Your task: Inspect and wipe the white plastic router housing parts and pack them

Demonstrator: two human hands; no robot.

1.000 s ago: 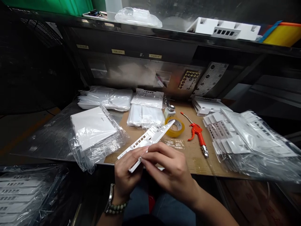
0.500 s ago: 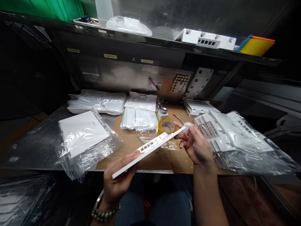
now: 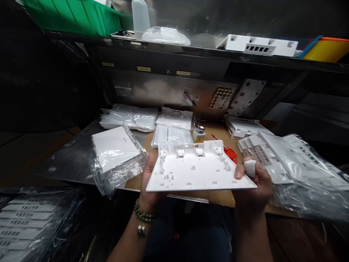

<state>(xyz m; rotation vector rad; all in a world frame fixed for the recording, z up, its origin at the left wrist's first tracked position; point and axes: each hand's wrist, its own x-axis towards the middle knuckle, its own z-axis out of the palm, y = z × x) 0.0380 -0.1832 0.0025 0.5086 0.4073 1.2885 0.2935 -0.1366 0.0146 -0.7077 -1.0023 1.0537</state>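
A white plastic housing panel (image 3: 195, 174) is held tilted above the table's front edge, its inner face with small clips and posts turned up toward me. My left hand (image 3: 149, 193) grips its left edge, the thumb showing beside it and the other fingers hidden beneath. My right hand (image 3: 255, 185) is closed on the right front corner, thumb on top. A small white cloth-like wad (image 3: 250, 168) sits at the fingers of that hand. Behind the panel lies a red-handled tool (image 3: 230, 154), partly covered. Beyond its back edge stands a small white-and-yellow box (image 3: 199, 135).
Bagged white panels lie at left (image 3: 116, 149) and right (image 3: 300, 156). Toward the back are clear plastic bags (image 3: 129, 117) and stacked panels (image 3: 247, 126). A shelf (image 3: 201, 52) crosses above, carrying a green bin (image 3: 73, 16). More bagged panels (image 3: 24, 222) sit low at left.
The panel has turned from edge-on to showing its inner face. My right hand has come onto its right corner. The panel now hides the tape roll. The view has shifted left.
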